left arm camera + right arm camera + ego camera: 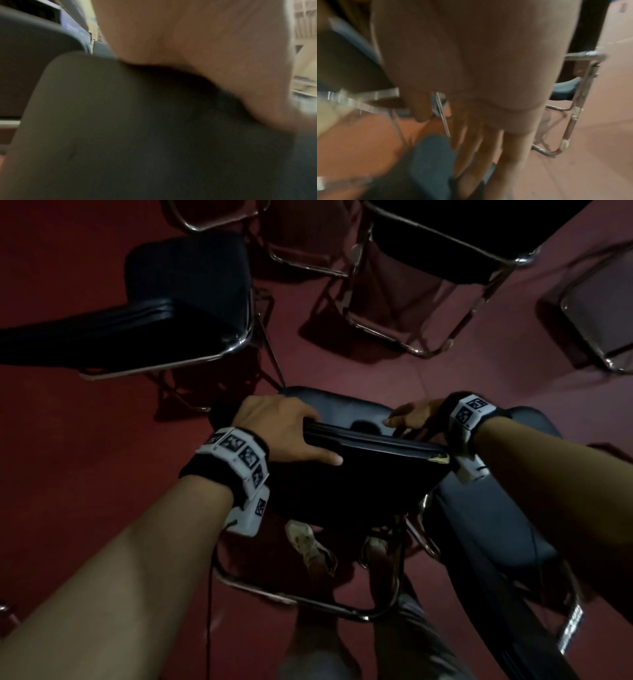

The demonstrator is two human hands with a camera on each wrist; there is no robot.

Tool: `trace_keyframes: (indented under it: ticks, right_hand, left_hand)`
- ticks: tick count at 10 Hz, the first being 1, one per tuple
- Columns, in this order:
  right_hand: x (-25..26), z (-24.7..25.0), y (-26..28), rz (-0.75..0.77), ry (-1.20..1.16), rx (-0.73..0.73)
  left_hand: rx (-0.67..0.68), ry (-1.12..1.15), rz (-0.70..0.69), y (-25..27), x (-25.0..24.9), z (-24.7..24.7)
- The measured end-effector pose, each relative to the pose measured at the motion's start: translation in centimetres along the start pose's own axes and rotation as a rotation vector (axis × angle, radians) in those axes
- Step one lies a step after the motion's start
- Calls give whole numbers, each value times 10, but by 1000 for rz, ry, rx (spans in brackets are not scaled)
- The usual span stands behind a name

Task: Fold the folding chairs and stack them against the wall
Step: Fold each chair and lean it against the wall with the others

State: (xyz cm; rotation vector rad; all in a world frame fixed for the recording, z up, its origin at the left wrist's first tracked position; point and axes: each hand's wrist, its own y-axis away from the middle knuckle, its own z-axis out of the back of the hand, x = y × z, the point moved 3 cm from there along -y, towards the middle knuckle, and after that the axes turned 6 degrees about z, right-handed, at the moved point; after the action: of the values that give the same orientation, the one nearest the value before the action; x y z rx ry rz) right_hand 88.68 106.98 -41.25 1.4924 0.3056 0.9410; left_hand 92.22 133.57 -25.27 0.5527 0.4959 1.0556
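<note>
A black padded folding chair stands right in front of me on the red floor, its backrest nearest and its seat beyond. My left hand grips the backrest's upper left corner, fingers curled over the far side and thumb along the near face. The left wrist view is blurred and shows that palm against the dark backrest pad. My right hand hovers at the backrest's right end over the seat. Its fingers are straight and hold nothing.
Several unfolded black chairs with chrome frames surround me: one at the left, one at the back right, one at the far right, one close at my right. My feet stand inside the chair's floor rail.
</note>
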Motion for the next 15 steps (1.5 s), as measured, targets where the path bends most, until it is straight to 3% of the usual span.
trace_keyframes:
  ticks: [2, 3, 4, 5, 7, 8, 9, 10, 12, 15]
  right_hand:
    - [-11, 9, -75, 2, 357, -149]
    - [-21, 21, -119, 44, 396, -304]
    - [-35, 22, -155, 39, 445, -351]
    - [-49, 22, -181, 40, 420, -295]
    - [-25, 1, -185, 65, 453, -262]
    - [-53, -17, -201, 9, 406, -216]
    - [-70, -31, -196, -5, 297, -213]
    - [-29, -29, -144, -15, 254, -234]
    - [-16, -16, -72, -30, 283, -157]
    - [10, -70, 45, 11, 383, -26]
  left_hand:
    - [-232, 59, 27, -27, 10, 0]
    - [-341, 87, 82, -49, 7, 2]
    - [-405, 88, 111, -53, 0, 0]
    - [-449, 87, 117, -48, -4, 2]
    - [-495, 121, 163, -26, 11, 12]
    - [-474, 124, 161, -6, 11, 4]
    - [-471, 162, 146, 18, 3, -1]
    - [-499, 180, 162, 34, 3, 10]
    - [-446, 214, 244, 75, -7, 10]
    - [-368, 221, 244, 160, 0, -18]
